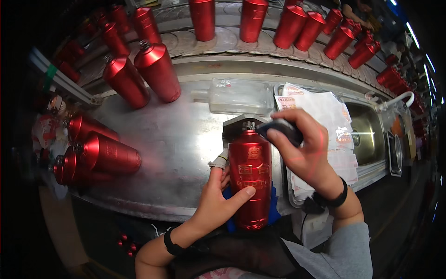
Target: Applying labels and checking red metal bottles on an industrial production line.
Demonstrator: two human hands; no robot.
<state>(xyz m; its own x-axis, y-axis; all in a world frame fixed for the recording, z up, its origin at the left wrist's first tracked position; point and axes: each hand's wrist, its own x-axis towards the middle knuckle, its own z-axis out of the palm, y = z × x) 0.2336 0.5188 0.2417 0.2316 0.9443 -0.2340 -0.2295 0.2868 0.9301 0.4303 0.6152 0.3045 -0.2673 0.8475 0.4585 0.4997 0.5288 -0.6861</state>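
A shiny red bottle (249, 204) with gold markings stands in front of me, its bare glass neck (249, 125) pointing away. My left hand (224, 197) grips it from the left, with the thumb across its front and a pale wrap on one finger. Beside the neck, my right hand (302, 144) is closed around a dark, rounded handheld device (285, 132) whose tip is close to the neck; I cannot tell whether they touch. Thin red lines of light fall on the back of that hand. Blue cloth (275, 202) shows behind the bottle.
Two red bottles (158, 74) stand at the back left of the metal table (181, 153); several more (109, 151) lean at the left. Further bottles ride a curved conveyor (227, 39) behind. A clear block (240, 95), printed sheets (320, 121) on a tray and a sink (364, 123) are nearby.
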